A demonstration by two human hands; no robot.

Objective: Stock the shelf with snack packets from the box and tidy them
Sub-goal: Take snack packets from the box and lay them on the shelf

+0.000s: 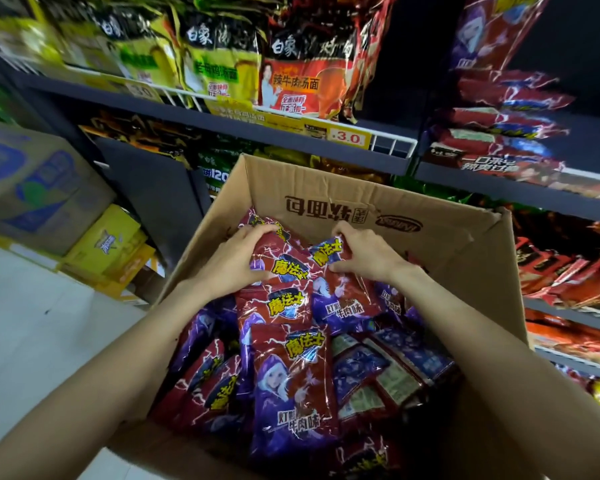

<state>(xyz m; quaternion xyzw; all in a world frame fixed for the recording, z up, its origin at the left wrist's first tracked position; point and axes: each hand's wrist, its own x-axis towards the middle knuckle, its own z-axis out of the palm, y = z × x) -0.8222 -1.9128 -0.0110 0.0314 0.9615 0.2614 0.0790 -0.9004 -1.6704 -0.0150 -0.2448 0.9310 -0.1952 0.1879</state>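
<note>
1. A big box sits open in front of the shelf. It is open at the top so the packets are easy to reach.

2. The box holds lots of red and purple packets. They lie in a loose pile, some face up and some face down.

3. Both hands are deep in the box, at its far end.

4. The left hand curls round the left side of a packet near the top of the pile. The thumb is at the bottom edge and the fingers hook over the top.

5. The right hand pinches the top of another packet, just beside the first one. Its fingers are bent over the top edge.

6. The two hands are close together. I think the person is gathering a few packets at once, so fewer trips are needed.

7. None of these packets has left the box yet. So the job looks like it is at the picking-up part.

8. Packets of the same kind are stacked flat on the shelf up on the right. The ones from the box will most likely go there.

9. Other shelves hold noodle bags, standing up behind a white wire rail so they do not fall out.

10. The packets look shiny and slippery, so a firm hold should help.
</note>
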